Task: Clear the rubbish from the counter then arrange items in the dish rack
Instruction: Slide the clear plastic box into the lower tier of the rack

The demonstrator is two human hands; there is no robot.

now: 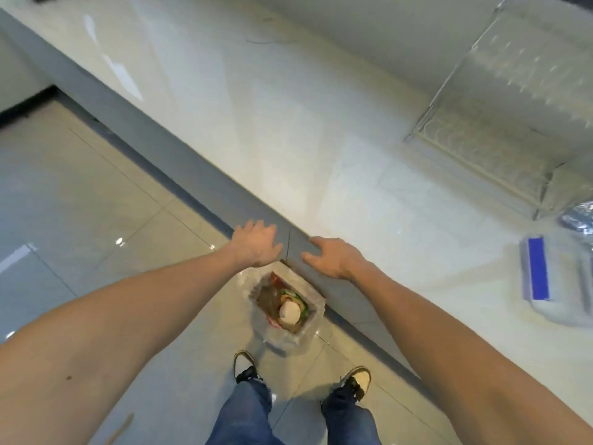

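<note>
Both the left hand (255,244) and right hand (333,256) hang open and empty above the lined bin (286,311) of rubbish just below them, the blurred, seemingly wire dish rack (487,139) well off beyond the right hand.

We see a pale cream desk (288,123) with a glossy sheen and a grey front edge (199,181). The floor (80,194) is light grey tile crossed by thin dark joints. On the desk, the dish rack (500,130) is silvery white wire with a scalloped pattern along its lower tray. Near it lies a clear box (558,277) bearing a deep blue stripe, and beside that a crumpled piece of silver foil (580,220). The bin (287,311) on the floor, lined with clear plastic, holds brown, red, green and white rubbish. Our jeans (247,412) are blue; our shoes (356,380) are black, brown and cream.
</note>
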